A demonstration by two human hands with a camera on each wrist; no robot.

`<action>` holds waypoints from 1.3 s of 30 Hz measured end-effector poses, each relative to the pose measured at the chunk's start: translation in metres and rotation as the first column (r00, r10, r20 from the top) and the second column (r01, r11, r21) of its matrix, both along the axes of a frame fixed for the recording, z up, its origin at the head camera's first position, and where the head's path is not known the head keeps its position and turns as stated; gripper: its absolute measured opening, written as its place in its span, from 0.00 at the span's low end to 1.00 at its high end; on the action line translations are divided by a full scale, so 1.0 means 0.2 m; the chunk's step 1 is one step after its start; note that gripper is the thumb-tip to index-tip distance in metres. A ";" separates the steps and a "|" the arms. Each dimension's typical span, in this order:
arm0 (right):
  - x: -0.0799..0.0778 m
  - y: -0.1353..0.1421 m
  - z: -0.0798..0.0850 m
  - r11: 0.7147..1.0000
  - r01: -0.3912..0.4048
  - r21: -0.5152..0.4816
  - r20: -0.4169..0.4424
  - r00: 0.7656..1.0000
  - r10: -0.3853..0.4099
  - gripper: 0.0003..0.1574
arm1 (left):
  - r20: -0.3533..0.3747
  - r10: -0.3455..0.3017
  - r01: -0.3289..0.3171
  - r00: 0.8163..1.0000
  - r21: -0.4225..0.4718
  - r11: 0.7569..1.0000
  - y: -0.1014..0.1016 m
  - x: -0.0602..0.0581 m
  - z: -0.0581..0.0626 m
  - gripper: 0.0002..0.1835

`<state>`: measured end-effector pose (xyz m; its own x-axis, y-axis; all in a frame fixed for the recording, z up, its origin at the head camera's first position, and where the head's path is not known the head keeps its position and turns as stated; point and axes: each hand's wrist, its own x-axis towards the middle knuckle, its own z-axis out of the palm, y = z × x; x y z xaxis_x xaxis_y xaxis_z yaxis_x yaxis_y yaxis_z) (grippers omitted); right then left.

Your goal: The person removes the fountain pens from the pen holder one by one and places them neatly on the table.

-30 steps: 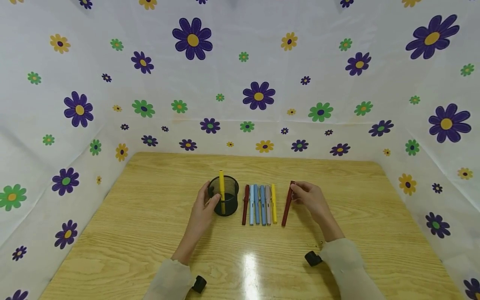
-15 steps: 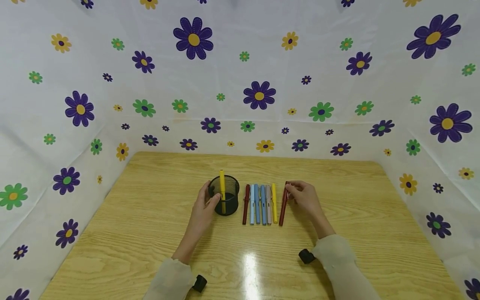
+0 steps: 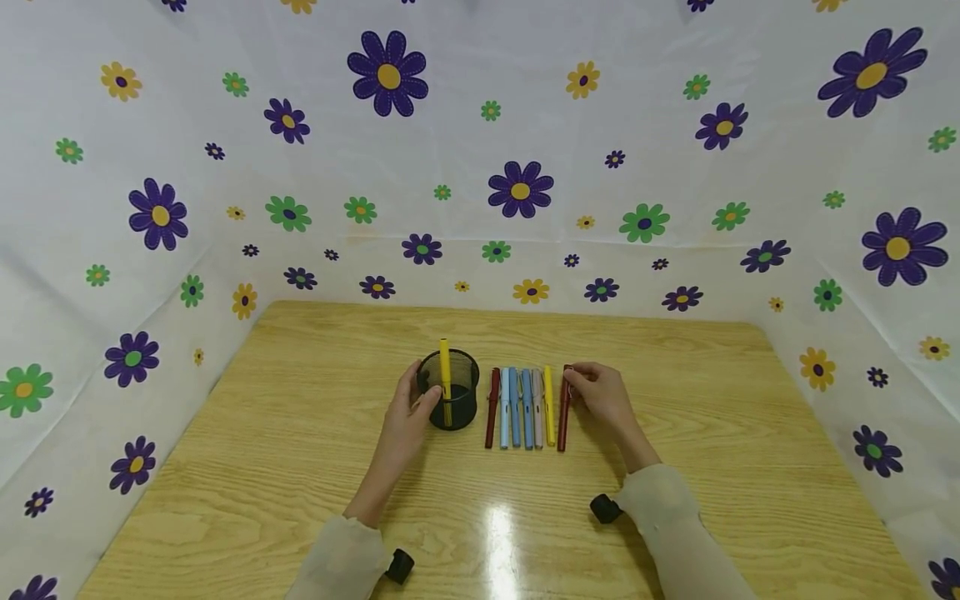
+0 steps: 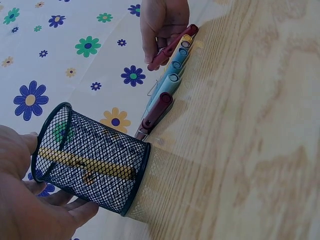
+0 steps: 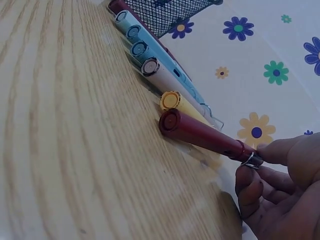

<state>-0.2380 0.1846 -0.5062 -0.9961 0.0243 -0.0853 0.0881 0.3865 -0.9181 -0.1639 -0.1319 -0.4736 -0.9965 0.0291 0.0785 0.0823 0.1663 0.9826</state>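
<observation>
My left hand (image 3: 403,423) holds a black mesh pen cup (image 3: 463,414) by its left side, thumb near the rim and fingers round the wall. Inside the cup a yellow pen (image 3: 445,364) stands upright, its end above the rim. My right hand (image 3: 607,400) pinches a dark red pen (image 5: 200,133) at its clip end between thumb and fingers; the pen lies just right of a yellow pen (image 3: 549,408). That one ends a side-by-side row with a grey pen (image 3: 537,417), two blue pens, a light blue pen (image 3: 504,417) and another dark red pen (image 3: 492,408).
The pens lie on a wood-grain table (image 3: 300,467). A white cloth (image 3: 637,100) with printed flowers rises along its back and sides. A black wrist device (image 3: 401,567) sits by the left sleeve, and another black device (image 3: 604,509) by the right one.
My right hand has slid the dark red pen left toward the row and turned it nearly parallel to the other pens. The left hand and cup have stayed in place.
</observation>
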 end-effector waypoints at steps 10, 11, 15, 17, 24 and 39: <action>0.00 0.00 0.01 1.000 -0.018 0.015 -0.001 1.000 0.018 0.21 | -0.016 0.007 -0.007 1.000 -0.019 1.000 -0.02 -0.05 -0.13 0.36; 0.00 0.00 0.01 1.000 -0.022 0.006 0.000 1.000 0.022 0.21 | -0.017 0.007 -0.007 1.000 -0.020 1.000 -0.02 -0.05 -0.13 0.36; 0.00 0.00 0.02 1.000 -0.018 0.002 0.002 1.000 0.018 0.21 | -0.014 0.008 -0.009 1.000 -0.029 1.000 -0.02 -0.05 -0.12 0.36; 0.00 -0.01 0.02 1.000 -0.014 0.008 0.002 1.000 0.014 0.20 | -0.013 0.009 -0.010 1.000 -0.034 0.999 -0.02 -0.05 -0.12 0.36; 0.01 -0.01 0.03 1.000 -0.006 -0.005 -0.007 1.000 0.005 0.21 | -0.007 0.011 -0.011 1.000 -0.029 1.000 -0.02 -0.06 -0.12 0.36; 0.02 -0.09 0.12 0.993 -0.028 -0.114 -0.054 0.998 0.022 0.22 | 0.000 0.005 -0.005 1.000 -0.001 1.000 -0.01 -0.03 -0.07 0.36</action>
